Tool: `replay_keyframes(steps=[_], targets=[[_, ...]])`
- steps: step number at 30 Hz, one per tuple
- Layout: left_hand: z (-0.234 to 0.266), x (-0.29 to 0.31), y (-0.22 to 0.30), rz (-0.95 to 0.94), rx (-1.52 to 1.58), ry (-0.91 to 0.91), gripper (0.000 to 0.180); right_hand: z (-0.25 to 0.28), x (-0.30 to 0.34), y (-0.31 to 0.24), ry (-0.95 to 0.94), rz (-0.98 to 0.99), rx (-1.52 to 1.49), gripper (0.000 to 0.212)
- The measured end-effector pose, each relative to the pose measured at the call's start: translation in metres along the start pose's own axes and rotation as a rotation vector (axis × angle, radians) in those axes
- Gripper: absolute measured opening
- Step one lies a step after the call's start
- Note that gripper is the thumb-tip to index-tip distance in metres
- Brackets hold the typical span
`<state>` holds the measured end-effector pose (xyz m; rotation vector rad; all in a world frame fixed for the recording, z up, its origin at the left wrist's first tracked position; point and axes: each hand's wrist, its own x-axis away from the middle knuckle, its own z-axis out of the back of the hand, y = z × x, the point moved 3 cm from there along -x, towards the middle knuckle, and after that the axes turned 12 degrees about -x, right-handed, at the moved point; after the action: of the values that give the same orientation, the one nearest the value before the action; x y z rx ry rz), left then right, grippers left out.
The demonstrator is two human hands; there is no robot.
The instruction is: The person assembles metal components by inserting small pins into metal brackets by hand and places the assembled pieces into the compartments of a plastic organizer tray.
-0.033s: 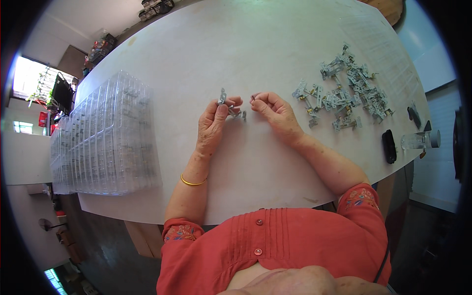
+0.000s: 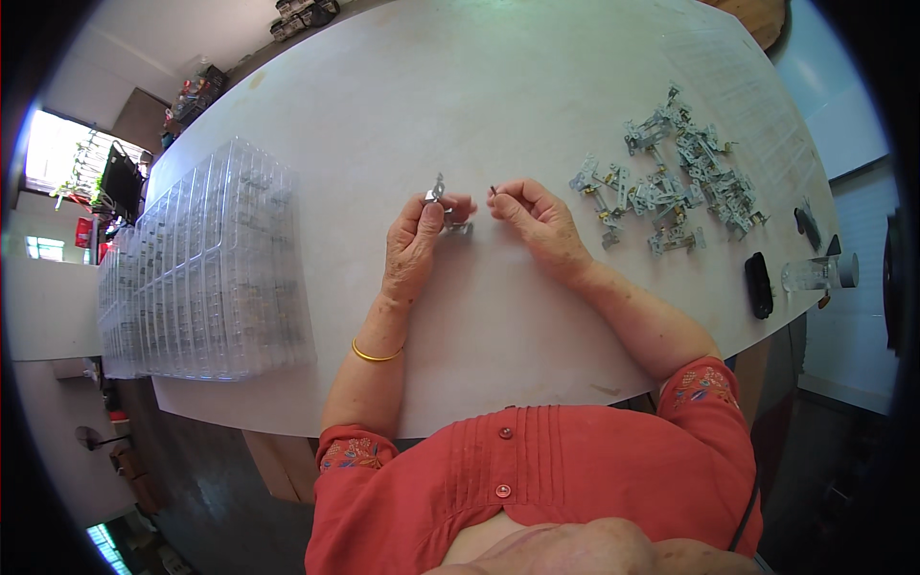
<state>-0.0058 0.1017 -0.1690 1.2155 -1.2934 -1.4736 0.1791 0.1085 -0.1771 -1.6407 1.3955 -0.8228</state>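
My left hand is closed on a small silvery metal bracket, gripping it between thumb and fingers. One arm of the bracket points away from me, and another part shows below the fingers. A short gap to the right, my right hand pinches a small dark, thin piece whose tip just shows at the fingertips; its kind is too small to tell. Both hands are held over the middle of the white table. Right of my right hand lies a loose heap of similar metal brackets, some with brass-coloured parts.
Stacked clear plastic trays with many compartments stand on the left. Clear sheets or trays lie at the far right. Near the right edge are a black case, a clear bottle and a dark object.
The bracket has turned a little in my left hand, and its lower part has shifted up and left. The dark piece shows slightly more at my right fingertips.
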Motion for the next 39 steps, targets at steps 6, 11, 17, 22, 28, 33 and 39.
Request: replay_keyframes(steps=[6, 11, 17, 22, 28, 33, 39], targets=[[-0.004, 0.004, 0.003, 0.151, -0.063, 0.01, 0.03, -0.012, 0.012, -0.011, -0.066, -0.084, 0.02, 0.015], [-0.005, 0.005, 0.001, 0.087, -0.234, 0.055, 0.025, -0.019, 0.017, -0.015, -0.152, -0.031, 0.181, 0.014], [-0.007, 0.006, 0.002, -0.009, -0.402, 0.119, 0.016, -0.02, 0.017, -0.016, -0.157, -0.008, 0.195, 0.014], [-0.006, 0.006, 0.007, -0.269, -0.73, 0.222, 0.014, -0.021, 0.018, -0.017, -0.153, 0.005, 0.214, 0.013], [-0.007, 0.008, 0.012, -0.317, -0.868, 0.294, 0.007, -0.018, 0.017, -0.01, -0.138, 0.008, 0.208, 0.013], [-0.014, 0.007, 0.021, -0.446, -0.968, 0.278, 0.008, -0.019, 0.017, -0.01, -0.124, -0.027, 0.164, 0.016], [-0.017, 0.006, 0.023, -0.497, -1.051, 0.243, 0.009, -0.021, 0.017, -0.011, -0.133, -0.013, 0.093, 0.018]])
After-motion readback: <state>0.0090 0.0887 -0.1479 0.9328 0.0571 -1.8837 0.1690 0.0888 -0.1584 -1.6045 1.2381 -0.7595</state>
